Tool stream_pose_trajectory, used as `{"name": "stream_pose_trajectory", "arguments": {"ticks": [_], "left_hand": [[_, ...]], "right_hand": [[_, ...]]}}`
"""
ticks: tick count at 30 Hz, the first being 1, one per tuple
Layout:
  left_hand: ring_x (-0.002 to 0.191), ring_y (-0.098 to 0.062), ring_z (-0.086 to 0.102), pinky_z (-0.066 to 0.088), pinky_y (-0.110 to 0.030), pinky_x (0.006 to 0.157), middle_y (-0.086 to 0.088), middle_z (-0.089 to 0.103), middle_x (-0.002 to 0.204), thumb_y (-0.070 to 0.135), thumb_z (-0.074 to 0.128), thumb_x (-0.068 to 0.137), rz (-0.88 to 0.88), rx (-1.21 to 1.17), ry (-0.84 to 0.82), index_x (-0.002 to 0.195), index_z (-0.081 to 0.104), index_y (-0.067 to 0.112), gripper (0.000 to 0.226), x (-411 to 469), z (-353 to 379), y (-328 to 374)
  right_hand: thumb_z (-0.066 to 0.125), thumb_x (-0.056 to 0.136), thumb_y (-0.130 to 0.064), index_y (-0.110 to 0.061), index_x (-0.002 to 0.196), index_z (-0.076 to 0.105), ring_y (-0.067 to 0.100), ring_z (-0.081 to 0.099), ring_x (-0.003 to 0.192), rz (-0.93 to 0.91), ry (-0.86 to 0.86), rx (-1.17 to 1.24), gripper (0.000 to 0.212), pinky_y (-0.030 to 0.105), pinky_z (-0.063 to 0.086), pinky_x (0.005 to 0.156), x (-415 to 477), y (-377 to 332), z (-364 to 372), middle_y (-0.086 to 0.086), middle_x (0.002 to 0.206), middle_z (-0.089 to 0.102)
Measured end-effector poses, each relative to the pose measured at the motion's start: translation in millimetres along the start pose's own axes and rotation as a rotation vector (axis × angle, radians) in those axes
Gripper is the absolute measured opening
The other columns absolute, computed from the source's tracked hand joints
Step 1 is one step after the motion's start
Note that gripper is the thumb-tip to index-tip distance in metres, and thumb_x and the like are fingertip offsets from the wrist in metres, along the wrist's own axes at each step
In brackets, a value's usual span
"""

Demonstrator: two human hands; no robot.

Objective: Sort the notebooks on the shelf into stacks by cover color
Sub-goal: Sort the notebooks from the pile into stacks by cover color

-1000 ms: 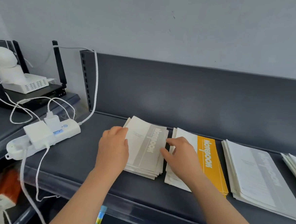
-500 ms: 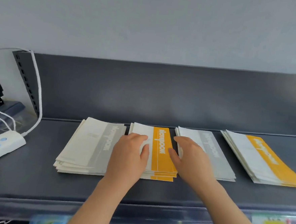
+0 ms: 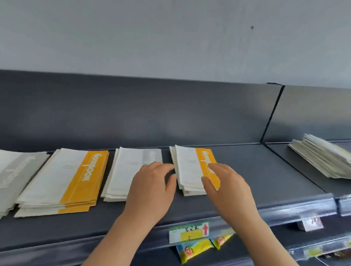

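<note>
Notebooks (image 3: 63, 181) stacked on dark shelf (image 3: 271, 170), pale wall (image 3: 177, 39); left hand (image 3: 150, 189), right hand (image 3: 228, 190) grip released.

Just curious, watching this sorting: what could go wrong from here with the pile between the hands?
The right orange stack is fanned, not squared; lifting it between the left hand and right hand might let notebooks slip out. The grey stack lies close beside it, partly under the left hand, so it could get nudged askew. The other orange stack lies beyond that grey one, so a merge means carrying across it.
</note>
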State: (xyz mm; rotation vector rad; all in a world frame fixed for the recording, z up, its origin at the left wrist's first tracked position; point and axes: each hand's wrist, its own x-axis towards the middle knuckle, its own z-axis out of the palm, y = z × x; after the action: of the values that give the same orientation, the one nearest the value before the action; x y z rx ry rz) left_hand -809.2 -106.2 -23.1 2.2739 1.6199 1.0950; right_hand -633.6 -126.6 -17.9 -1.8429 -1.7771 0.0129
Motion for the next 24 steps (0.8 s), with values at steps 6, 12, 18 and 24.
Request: {"name": "stream_pose_trajectory", "arguments": {"ticks": [6, 12, 18, 24], "left_hand": [[0.11, -0.015, 0.054, 0.044, -0.03, 0.094, 0.005, 0.063, 0.119, 0.03, 0.05, 0.095, 0.038, -0.061, -0.021, 0.121, 0.063, 0.021, 0.031, 11.4, 69.5, 78.2], [0.11, -0.012, 0.053, 0.04, -0.022, 0.091, 0.007, 0.063, 0.119, 0.029, 0.052, 0.094, 0.078, -0.077, -0.027, 0.121, 0.063, 0.02, 0.031, 31.0, 123.2, 131.9], [0.111, -0.01, 0.053, 0.046, -0.024, 0.09, 0.009, 0.062, 0.121, 0.03, 0.05, 0.095, 0.131, -0.134, -0.067, 0.123, 0.062, 0.021, 0.032, 62.8, 174.4, 174.2], [0.11, -0.011, 0.052, 0.04, -0.023, 0.091, 0.011, 0.061, 0.119, 0.03, 0.049, 0.095, 0.183, -0.191, -0.093, 0.121, 0.062, 0.022, 0.03, 117.3, 226.0, 217.2]], "right_hand": [[0.049, 0.094, -0.039, -0.022, 0.135, 0.049, 0.011, 0.046, 0.126, 0.064, 0.031, -0.051, 0.045, 0.021, 0.036, 0.096, -9.9, 96.4, -45.9, -0.009, 0.14, 0.048], [0.051, 0.094, -0.036, -0.018, 0.135, 0.05, 0.011, 0.047, 0.126, 0.135, 0.068, -0.046, 0.045, 0.02, 0.035, 0.098, -6.0, 171.3, -76.2, -0.007, 0.138, 0.05], [0.052, 0.093, -0.036, -0.021, 0.134, 0.051, 0.01, 0.048, 0.124, 0.214, 0.11, -0.032, 0.044, 0.021, 0.036, 0.099, 12.3, 231.2, -96.0, -0.009, 0.137, 0.051], [0.055, 0.091, -0.035, -0.022, 0.128, 0.057, 0.013, 0.052, 0.12, 0.28, 0.203, -0.022, 0.039, 0.025, 0.038, 0.096, 56.2, 293.0, -117.5, -0.008, 0.131, 0.057]]}}
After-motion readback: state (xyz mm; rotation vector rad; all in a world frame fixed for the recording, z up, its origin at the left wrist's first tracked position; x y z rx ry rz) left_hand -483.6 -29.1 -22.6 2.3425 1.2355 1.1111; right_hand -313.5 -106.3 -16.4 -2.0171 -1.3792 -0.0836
